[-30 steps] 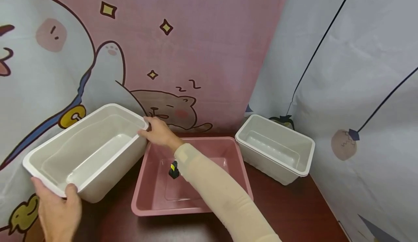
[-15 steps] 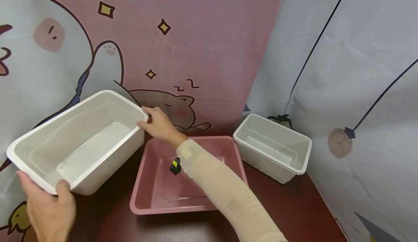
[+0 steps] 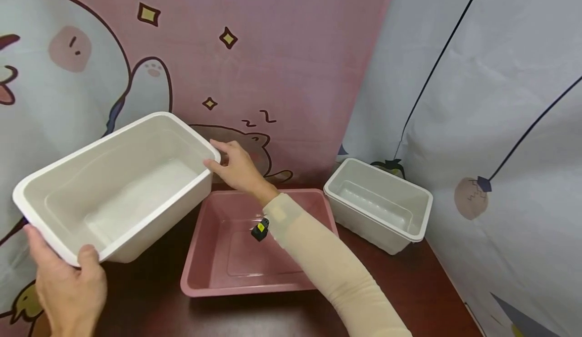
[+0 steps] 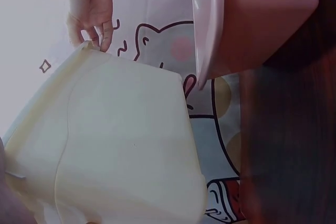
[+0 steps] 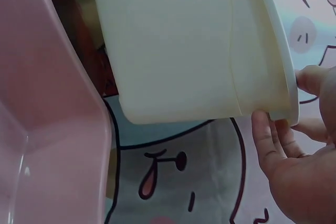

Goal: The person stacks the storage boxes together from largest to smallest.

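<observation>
A white rectangular plastic bin (image 3: pixel 161 220) is held above the table at the left, tilted with its inside facing me; its inside looks bare. My left hand (image 3: pixel 70 286) grips the rim at the near-left end, thumb over the edge. At the opposite end, my right hand (image 3: pixel 237 169) pinches the rim near the corner. The right wrist view shows the right hand's thumb (image 5: pixel 312 80) on one side of the rim and fingers (image 5: pixel 265 137) under it. Only a sliver of the left hand shows in the left wrist view.
A pink basin (image 3: pixel 245 292) sits mid-table, beneath my right forearm. Right of it stands a smaller white bin (image 3: pixel 364 226), seemingly nested in another. Printed cloth (image 3: pixel 291 64) hangs behind and at both sides. A small black device (image 3: pixel 259 230) is at my right wrist.
Both hands have raised the white bin from its lower position at the left. Its right end has then shifted rightward, over the basin's far-left corner. The basin and the smaller bin stay put.
</observation>
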Demonstrator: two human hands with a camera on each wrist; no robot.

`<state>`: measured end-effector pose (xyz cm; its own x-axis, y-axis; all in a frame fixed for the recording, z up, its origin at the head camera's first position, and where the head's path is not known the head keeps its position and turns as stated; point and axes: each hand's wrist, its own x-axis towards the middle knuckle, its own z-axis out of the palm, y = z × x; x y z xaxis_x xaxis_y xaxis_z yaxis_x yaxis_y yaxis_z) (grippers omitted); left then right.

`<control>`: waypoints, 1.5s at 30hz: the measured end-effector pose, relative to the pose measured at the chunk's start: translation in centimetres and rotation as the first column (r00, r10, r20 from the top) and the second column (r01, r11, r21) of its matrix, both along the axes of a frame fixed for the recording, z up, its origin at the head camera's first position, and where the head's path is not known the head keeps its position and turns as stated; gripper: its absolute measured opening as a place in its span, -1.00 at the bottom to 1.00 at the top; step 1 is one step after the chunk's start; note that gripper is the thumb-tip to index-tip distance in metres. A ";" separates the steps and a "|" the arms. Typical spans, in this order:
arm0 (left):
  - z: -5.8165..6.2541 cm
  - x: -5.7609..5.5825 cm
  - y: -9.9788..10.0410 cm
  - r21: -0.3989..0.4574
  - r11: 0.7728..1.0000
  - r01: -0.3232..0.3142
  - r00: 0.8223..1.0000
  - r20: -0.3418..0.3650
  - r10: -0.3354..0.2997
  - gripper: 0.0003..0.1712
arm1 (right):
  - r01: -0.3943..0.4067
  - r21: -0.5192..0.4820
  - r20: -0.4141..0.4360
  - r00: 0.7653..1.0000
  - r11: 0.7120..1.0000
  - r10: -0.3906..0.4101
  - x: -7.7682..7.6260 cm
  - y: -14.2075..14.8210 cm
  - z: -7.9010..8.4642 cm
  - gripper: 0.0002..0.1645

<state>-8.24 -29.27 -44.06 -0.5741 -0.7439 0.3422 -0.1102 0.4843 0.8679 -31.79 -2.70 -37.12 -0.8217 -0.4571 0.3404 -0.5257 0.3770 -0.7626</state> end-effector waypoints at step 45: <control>0.9 -1.7 5.1 -0.110 0.938 0.328 0.945 0.039 -0.326 0.11 | 0.203 0.053 -0.104 0.975 0.978 -0.197 4.3 12.4 0.4 -0.21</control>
<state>-9.91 -24.19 -43.17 -0.7865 -0.4709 0.3995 0.0543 0.5917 0.8043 -27.53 9.68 -36.75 -0.8628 -0.3098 0.3996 -0.5056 0.5276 -0.6827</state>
